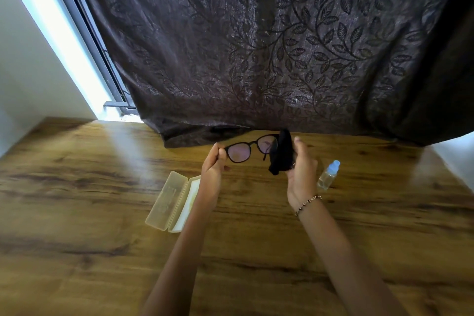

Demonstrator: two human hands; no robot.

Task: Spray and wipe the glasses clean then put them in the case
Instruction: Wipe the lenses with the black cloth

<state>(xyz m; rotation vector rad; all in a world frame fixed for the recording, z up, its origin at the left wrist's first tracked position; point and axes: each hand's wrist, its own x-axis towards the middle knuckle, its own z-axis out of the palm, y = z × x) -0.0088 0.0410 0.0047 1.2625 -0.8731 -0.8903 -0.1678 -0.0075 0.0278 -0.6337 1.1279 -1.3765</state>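
Big wooden table (77, 187) with a dark leaf-patterned curtain (256, 46) draped over its far edge. The pale case (166, 202) lies open on the table, partly under the left forearm. Left hand (213, 164) pinches the end of the black-framed glasses (250, 147), held up above the table near the far edge. Right hand (301, 169) grips a black cloth (280, 152) bunched against the other lens. The little spray bottle (328, 174) stands just right of that hand.

The wooden table (102, 251) carries an open pale yellow case (166, 202) left of centre and a small clear spray bottle (328, 176) upright at right.
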